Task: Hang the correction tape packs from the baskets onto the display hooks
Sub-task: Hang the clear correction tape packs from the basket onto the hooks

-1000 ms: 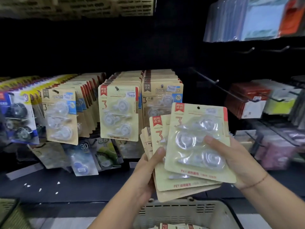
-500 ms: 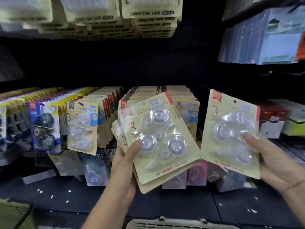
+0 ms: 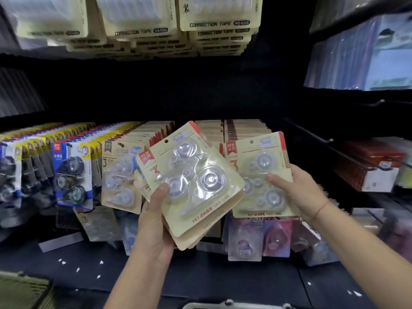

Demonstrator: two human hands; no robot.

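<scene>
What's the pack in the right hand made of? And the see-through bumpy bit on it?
The backing card looks like thin cardboard: matt beige, printed, with a punched hole. The bubble looks like clear glossy plastic: it glints and you can see through it.

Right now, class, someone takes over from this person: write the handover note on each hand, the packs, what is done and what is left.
Left hand grips a tilted stack of packs.
Right hand holds a single pack upright beside it.
Done: many packs hang in rows behind.
Left: hang the single pack, then the stack.
Basket rim shows below; contents hidden.
</scene>
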